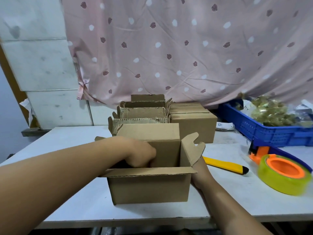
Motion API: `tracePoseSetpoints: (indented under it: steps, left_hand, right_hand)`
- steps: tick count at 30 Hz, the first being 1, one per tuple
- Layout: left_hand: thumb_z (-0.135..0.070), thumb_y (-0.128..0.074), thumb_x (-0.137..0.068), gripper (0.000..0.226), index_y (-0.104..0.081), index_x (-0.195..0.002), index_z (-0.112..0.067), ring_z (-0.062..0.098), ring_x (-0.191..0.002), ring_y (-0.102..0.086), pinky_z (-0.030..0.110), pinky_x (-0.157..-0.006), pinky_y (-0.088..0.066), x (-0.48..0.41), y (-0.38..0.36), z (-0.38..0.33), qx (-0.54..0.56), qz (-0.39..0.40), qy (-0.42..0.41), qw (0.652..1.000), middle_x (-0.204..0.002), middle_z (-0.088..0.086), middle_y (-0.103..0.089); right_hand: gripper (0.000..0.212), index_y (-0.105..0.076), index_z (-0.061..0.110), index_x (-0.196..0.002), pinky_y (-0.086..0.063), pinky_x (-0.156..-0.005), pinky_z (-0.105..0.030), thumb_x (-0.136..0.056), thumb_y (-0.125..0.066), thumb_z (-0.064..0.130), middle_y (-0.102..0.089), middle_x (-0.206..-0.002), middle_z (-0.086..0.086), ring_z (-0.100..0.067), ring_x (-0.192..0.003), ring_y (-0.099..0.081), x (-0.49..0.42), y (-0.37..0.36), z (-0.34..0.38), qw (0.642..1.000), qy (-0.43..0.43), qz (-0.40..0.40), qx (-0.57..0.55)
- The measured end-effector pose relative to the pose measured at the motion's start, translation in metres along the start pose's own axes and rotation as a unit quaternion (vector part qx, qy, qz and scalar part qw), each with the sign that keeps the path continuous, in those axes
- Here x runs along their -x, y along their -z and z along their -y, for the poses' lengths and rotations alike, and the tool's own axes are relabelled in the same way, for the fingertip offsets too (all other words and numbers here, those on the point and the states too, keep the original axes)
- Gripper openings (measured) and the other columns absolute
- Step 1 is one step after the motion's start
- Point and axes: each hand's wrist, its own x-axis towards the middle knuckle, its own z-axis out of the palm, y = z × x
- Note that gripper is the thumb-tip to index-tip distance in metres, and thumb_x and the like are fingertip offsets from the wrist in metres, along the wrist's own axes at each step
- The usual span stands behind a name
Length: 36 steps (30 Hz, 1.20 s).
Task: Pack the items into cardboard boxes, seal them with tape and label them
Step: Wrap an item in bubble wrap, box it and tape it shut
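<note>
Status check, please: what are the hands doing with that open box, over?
Left hand down inside open box, grasp hidden. Right hand against box's right side, partly behind flap. Box unsealed. Knife, tape dispenser clear to the right.

Worn on the head, wide-angle, facing forward and down, close over the table (67, 134); cardboard box (149, 189) centred, curtain (186, 48) above.

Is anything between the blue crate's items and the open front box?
Yes: the left hand is down inside the open box, and its right flap stands up on the blue crate side. The yellow cutter and tape dispenser lie between.
</note>
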Motion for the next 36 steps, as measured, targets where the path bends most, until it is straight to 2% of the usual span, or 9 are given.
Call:
tracePoseSetpoints:
  steps: [3,6,9,13,21,25,28,33,36]
  left_hand:
    - [-0.036,-0.060,-0.090,0.036,-0.058,-0.123,-0.022,0.016,-0.109,-0.056,0.026,-0.094,-0.042,0.015,0.015,0.004,0.059,-0.088,-0.014,0.994,-0.120,-0.004,-0.062]
    - [-0.043,-0.061,-0.088,0.032,-0.060,-0.116,-0.028,0.007,-0.100,-0.057,0.020,-0.090,-0.044,0.026,0.032,-0.006,0.136,-0.216,-0.046,0.966,-0.111,-0.010,-0.064]
    - [-0.038,-0.060,-0.089,0.029,-0.062,-0.115,-0.026,-0.002,-0.096,-0.049,0.001,-0.079,-0.033,0.025,0.047,-0.030,0.192,-0.351,-0.094,0.912,-0.106,-0.013,-0.058]
    - [-0.027,-0.061,-0.090,0.023,-0.063,-0.113,-0.023,0.002,-0.104,-0.044,0.007,-0.081,-0.029,0.009,0.066,-0.070,0.304,-0.496,-0.101,0.807,-0.109,-0.009,-0.051]
    - [-0.006,-0.056,-0.090,0.019,-0.061,-0.089,-0.025,0.003,-0.088,-0.057,0.009,-0.076,-0.044,-0.054,0.080,-0.158,0.601,-0.465,-0.207,0.616,-0.103,-0.005,-0.061]
    - [-0.005,-0.054,-0.089,0.020,-0.060,-0.092,-0.024,0.012,-0.095,-0.059,0.024,-0.087,-0.046,-0.110,0.059,-0.201,0.630,-0.435,-0.162,0.623,-0.102,-0.001,-0.065]
    - [-0.005,-0.055,-0.088,0.019,-0.062,-0.100,-0.018,0.010,-0.098,-0.050,0.015,-0.085,-0.034,-0.145,0.035,-0.224,0.580,-0.468,-0.099,0.660,-0.104,-0.002,-0.055]
    - [-0.011,-0.053,-0.084,0.023,-0.064,-0.104,-0.015,0.020,-0.108,-0.049,0.027,-0.094,-0.037,-0.187,0.015,-0.217,0.427,-0.534,-0.076,0.726,-0.112,0.002,-0.059]
    - [-0.013,-0.050,-0.082,0.025,-0.065,-0.101,-0.014,0.021,-0.113,-0.050,0.019,-0.101,-0.027,-0.198,0.012,-0.208,0.394,-0.571,-0.065,0.717,-0.115,0.003,-0.063]
  right_hand:
    - [0.030,-0.072,0.009,-0.094,-0.055,-0.085,-0.042,-0.093,-0.045,-0.005,-0.073,-0.098,-0.013,-0.029,-0.094,-0.068,0.001,-0.006,0.003,1.000,0.016,-0.016,-0.005]
    - [0.019,-0.070,0.001,-0.095,-0.055,-0.072,-0.035,-0.093,-0.051,0.001,-0.072,-0.090,-0.016,-0.025,-0.082,-0.068,0.002,-0.006,0.006,0.998,0.014,-0.039,-0.046]
    - [0.017,-0.068,-0.002,-0.081,-0.044,-0.068,-0.037,-0.091,-0.055,0.004,-0.061,-0.074,-0.017,-0.027,-0.073,-0.054,0.006,-0.002,0.008,0.995,0.024,-0.072,-0.066]
    - [0.019,-0.063,0.003,-0.085,-0.051,-0.063,-0.022,-0.091,-0.046,-0.005,-0.065,-0.067,-0.002,-0.014,-0.065,-0.061,0.016,0.022,0.035,0.986,0.069,-0.152,-0.002]
    - [0.024,-0.063,0.025,-0.084,-0.051,-0.073,-0.029,-0.088,-0.052,0.004,-0.068,-0.077,0.003,-0.016,-0.073,-0.067,0.064,0.126,0.076,0.915,0.172,-0.309,0.194]
    - [0.021,-0.062,0.023,-0.088,-0.042,-0.075,-0.025,-0.085,-0.055,0.004,-0.067,-0.090,0.004,-0.015,-0.084,-0.061,0.080,0.189,0.079,0.815,0.159,-0.412,0.377]
    - [0.027,-0.067,0.014,-0.103,-0.042,-0.083,-0.031,-0.084,-0.051,0.002,-0.067,-0.107,-0.007,-0.024,-0.099,-0.059,0.083,0.242,0.071,0.768,0.077,-0.443,0.456]
    - [0.041,-0.055,0.017,-0.133,-0.041,-0.096,-0.034,-0.092,-0.055,0.016,-0.060,-0.129,-0.011,-0.029,-0.117,-0.053,0.075,0.297,0.058,0.726,-0.067,-0.356,0.584]
    - [0.053,-0.045,0.023,-0.141,-0.041,-0.098,-0.035,-0.092,-0.057,0.038,-0.054,-0.136,-0.008,-0.027,-0.125,-0.048,0.065,0.306,0.051,0.723,-0.135,-0.319,0.598]
